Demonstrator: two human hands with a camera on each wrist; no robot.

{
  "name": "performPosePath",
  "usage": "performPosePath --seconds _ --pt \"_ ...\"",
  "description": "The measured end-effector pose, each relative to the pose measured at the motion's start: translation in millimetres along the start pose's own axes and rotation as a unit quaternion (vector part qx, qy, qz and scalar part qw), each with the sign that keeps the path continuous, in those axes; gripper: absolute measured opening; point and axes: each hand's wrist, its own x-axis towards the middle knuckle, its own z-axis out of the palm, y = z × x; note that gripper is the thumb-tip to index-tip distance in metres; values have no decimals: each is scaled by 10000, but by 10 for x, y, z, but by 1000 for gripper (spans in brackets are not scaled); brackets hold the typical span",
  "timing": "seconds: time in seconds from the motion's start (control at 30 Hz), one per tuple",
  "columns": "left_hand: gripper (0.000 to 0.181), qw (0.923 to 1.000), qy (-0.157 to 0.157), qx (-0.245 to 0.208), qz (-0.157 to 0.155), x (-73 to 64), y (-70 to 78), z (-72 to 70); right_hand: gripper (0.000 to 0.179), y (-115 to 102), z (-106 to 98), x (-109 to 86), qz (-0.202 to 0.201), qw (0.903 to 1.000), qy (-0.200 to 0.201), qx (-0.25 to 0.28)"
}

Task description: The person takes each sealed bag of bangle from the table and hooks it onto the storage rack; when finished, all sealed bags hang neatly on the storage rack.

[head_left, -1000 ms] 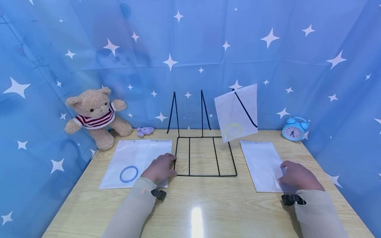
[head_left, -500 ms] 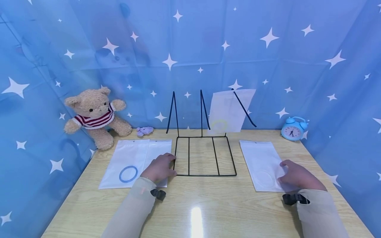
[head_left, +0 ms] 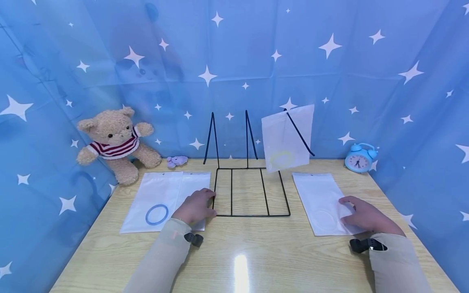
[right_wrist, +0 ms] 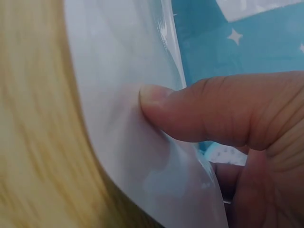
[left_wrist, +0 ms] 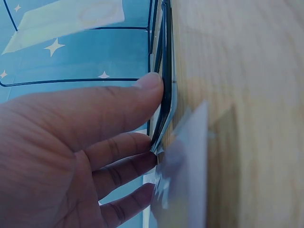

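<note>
In the head view a black wire rack (head_left: 260,215) with upright prongs stands mid-table. My left hand (head_left: 195,205) holds the front left corner of its base, thumb and fingertips on the wire in the left wrist view. A white plastic bag (head_left: 316,191) with a hang hole and a pale ring shape lies right of the rack. Its right edge is pinched by my right hand (head_left: 370,217), the thumb (right_wrist: 166,107) denting the film in the right wrist view. Another white bag (head_left: 293,126), with a yellow ring shape, hangs tilted on the rack's right prong.
Left of the rack lie overlapping white bags (head_left: 146,215), one with a blue ring (head_left: 156,215). Behind them are a teddy bear (head_left: 115,138) and a small purple toy (head_left: 177,161). A blue alarm clock (head_left: 360,158) stands at back right. Starry curtains (head_left: 205,44) enclose the table (head_left: 205,260).
The hanging bag swings back and then forward on its prong. My right hand shifts slightly at the bag's edge. My left hand stays on the rack.
</note>
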Motion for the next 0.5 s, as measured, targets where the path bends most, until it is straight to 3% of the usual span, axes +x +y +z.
performPosePath --seconds 0.5 --pt "70 10000 -20 0 -18 11 -22 14 70 -61 -4 -8 38 9999 -57 145"
